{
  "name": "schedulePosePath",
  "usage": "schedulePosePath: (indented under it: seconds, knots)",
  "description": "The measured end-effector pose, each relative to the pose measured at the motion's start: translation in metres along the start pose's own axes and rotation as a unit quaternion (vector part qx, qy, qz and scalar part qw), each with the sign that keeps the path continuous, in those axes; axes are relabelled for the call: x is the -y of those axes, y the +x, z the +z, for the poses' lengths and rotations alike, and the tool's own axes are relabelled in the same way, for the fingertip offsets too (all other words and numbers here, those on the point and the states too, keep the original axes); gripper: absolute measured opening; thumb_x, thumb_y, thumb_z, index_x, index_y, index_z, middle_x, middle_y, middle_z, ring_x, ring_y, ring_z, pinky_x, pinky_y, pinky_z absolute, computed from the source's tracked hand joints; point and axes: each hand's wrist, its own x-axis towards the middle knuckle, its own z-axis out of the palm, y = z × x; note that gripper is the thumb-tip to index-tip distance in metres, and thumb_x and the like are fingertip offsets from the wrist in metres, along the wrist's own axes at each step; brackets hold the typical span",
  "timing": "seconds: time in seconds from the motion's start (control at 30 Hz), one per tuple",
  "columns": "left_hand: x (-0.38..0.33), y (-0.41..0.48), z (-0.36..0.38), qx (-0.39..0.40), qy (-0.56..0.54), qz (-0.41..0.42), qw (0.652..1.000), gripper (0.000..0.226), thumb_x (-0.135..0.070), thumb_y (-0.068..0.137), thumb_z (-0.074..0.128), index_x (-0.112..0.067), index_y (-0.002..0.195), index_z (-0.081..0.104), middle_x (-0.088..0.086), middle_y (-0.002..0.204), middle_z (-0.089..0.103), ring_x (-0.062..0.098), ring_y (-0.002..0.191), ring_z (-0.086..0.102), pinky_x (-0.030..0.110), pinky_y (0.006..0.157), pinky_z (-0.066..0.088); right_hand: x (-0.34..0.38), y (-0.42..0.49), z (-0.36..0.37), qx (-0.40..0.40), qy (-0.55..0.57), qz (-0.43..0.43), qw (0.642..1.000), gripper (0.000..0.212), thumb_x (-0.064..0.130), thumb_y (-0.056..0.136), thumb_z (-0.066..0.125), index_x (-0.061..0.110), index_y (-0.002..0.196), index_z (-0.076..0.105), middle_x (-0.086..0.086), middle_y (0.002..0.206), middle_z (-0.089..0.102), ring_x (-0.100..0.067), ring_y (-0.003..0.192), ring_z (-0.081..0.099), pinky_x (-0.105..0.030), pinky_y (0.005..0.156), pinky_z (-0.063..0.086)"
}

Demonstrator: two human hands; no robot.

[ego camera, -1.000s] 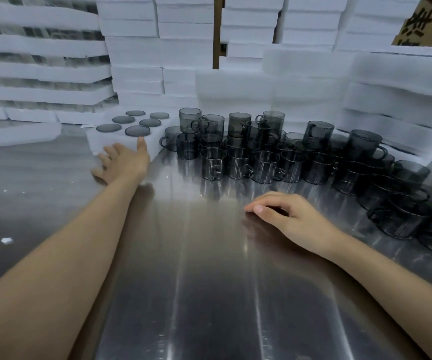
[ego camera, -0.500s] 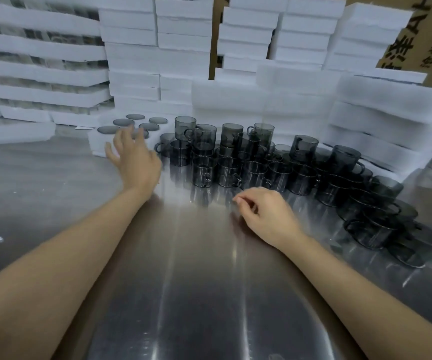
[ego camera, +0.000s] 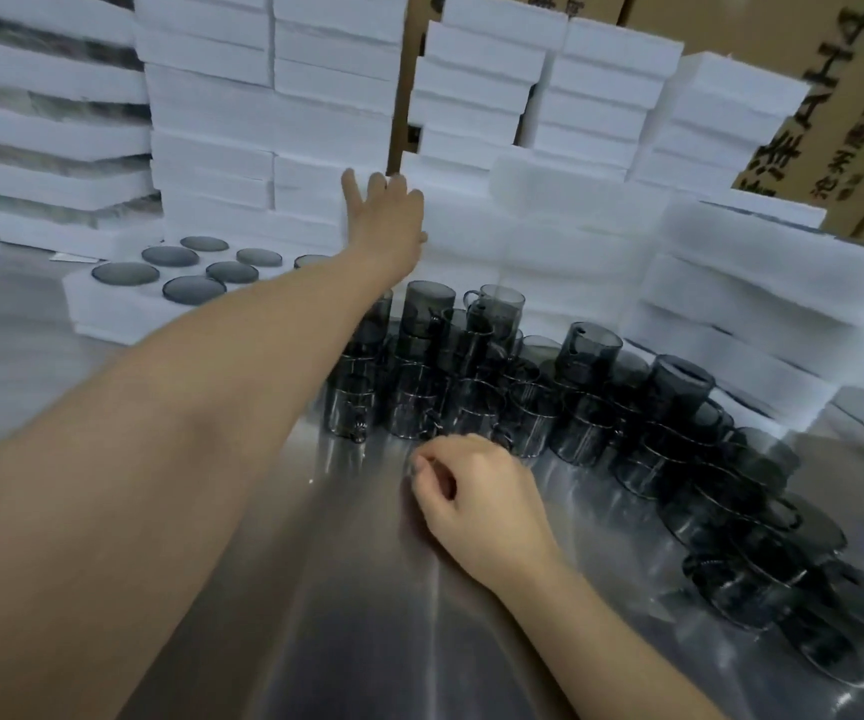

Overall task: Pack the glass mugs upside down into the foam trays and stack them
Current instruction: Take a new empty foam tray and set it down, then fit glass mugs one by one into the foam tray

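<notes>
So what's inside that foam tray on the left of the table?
Seven dark round mug bases show in the foam tray. Their bodies are sunk in the foam, unseen, and the left forearm covers the tray's right end.

Packing warehouse — stacked foam trays (ego camera: 211, 111) (cartons (ego camera: 830, 96) behind).
</notes>
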Motion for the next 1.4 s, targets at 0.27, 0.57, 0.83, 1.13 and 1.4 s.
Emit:
schedulePosePath:
  seconds: [0.27,0.57,0.83,1.13,1.4]
  knots:
    - [-0.005,0.000,-0.005,0.020,-0.005,-0.007,1.000,0.033,-0.007,0.085,0.057,-0.009,0.118,0.052,0.017,0.138,0.028,0.035,0.129,0.025,0.057,0.109,0.014,-0.003,0.000,0.003,-0.002,0.013,-0.005,1.000,0.024,0.030,0.094,0.044,0.019,0.089,0.065,0.009,0.086,0.064,-0.009,0.088,0.053,-0.032,0.072,0.046]
    - [-0.013,-0.100,-0.104,-0.038,-0.090,-0.045,0.994,0.036,-0.035,0.091,0.051,-0.007,0.114,0.055,0.012,0.129,0.041,0.030,0.127,0.031,0.048,0.109,0.016,-0.006,0.001,-0.006,-0.118,0.141,0.103,0.978,0.021,0.021,0.093,0.051,0.022,0.094,0.072,0.014,0.075,0.065,-0.002,0.066,0.054,-0.013,0.057,0.037]
    - [0.001,-0.221,-0.192,0.165,-0.262,0.141,0.940,0.024,-0.039,0.079,0.070,-0.019,0.087,0.058,-0.005,0.090,0.061,0.014,0.088,0.055,0.029,0.075,0.038,-0.022,-0.019,-0.042,-0.350,0.363,0.239,0.829,0.028,0.007,0.090,0.050,0.021,0.067,0.060,0.011,0.056,0.056,-0.006,0.055,0.042,-0.022,0.053,0.035]
    - [0.011,-0.242,-0.153,0.386,-0.333,0.254,0.822,0.019,-0.043,0.072,0.080,-0.042,0.088,0.069,-0.025,0.092,0.069,-0.012,0.093,0.058,0.005,0.079,0.041,-0.056,-0.024,-0.072,-0.358,0.487,0.244,0.758,0.029,0.006,0.095,0.044,0.016,0.089,0.071,0.000,0.059,0.054,-0.005,0.045,0.037,-0.018,0.045,0.030]
    - [0.061,-0.244,-0.071,0.107,-0.633,-0.089,0.762,0.021,-0.010,0.095,0.052,-0.021,0.089,0.070,-0.004,0.097,0.069,0.006,0.094,0.062,0.023,0.086,0.042,-0.071,-0.021,-0.044,-0.194,0.134,0.075,0.969,0.025,0.004,0.095,0.052,0.012,0.114,0.068,-0.004,0.113,0.061,-0.014,0.101,0.051,-0.017,0.086,0.036]
